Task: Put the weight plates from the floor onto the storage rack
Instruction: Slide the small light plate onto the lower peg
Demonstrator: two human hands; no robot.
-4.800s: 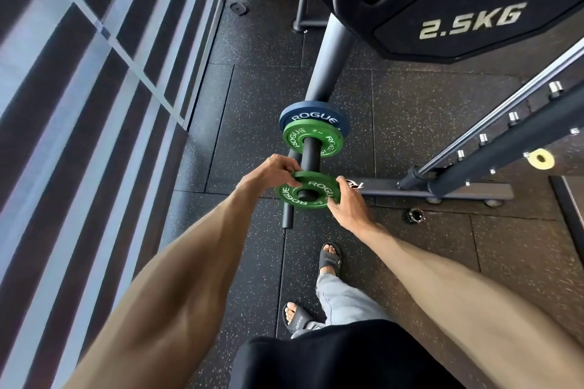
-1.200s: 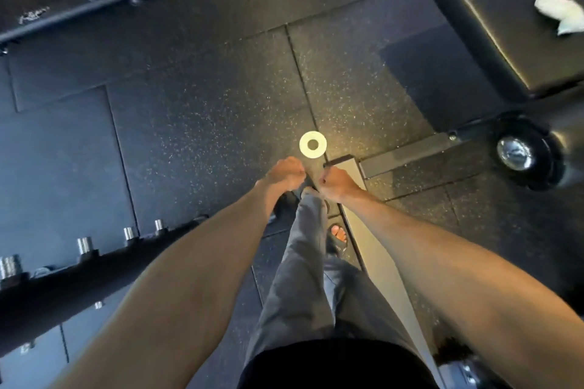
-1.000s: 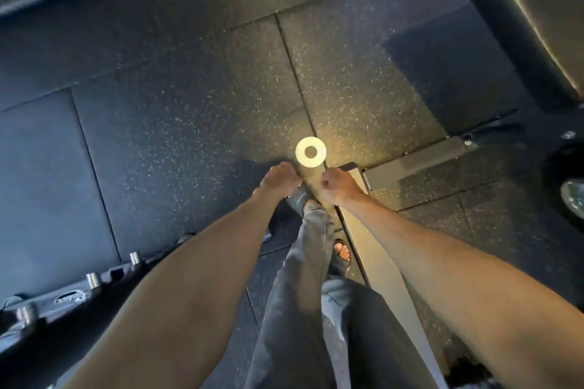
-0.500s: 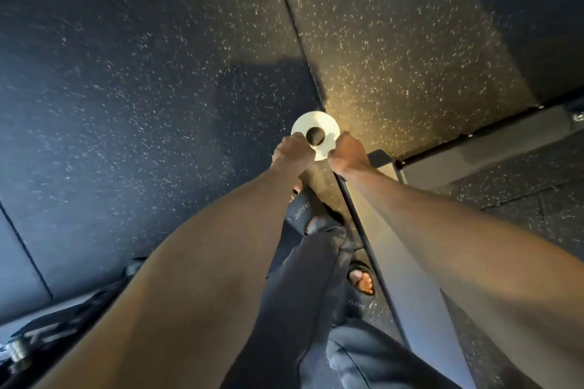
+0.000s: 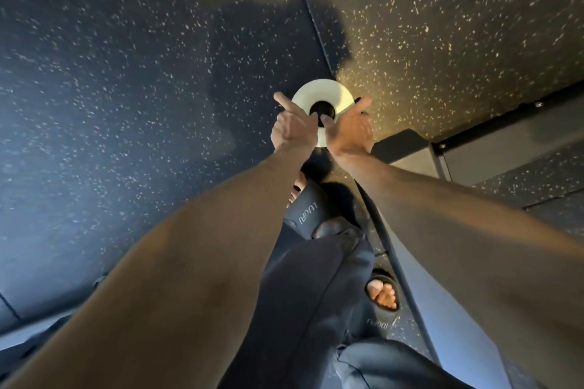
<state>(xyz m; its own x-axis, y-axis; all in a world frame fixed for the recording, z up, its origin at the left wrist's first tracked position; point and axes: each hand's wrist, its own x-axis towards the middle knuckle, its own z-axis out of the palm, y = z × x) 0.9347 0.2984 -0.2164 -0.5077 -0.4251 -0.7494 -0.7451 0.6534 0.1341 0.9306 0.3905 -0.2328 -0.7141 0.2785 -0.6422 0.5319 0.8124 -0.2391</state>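
Cream round weight plate (image 5: 319, 93), pinched on opposite sides by left hand (image 5: 293, 128) and right hand (image 5: 351, 131), wants a level, firm lift.

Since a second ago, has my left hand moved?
Yes. The left hand has gone forward along the floor seam and now grips the white weight plate; a second ago it was short of the plate.

white plate (image 5: 319, 94) near rim hidden behind left hand (image 5: 294, 129), right hand (image 5: 351, 133)
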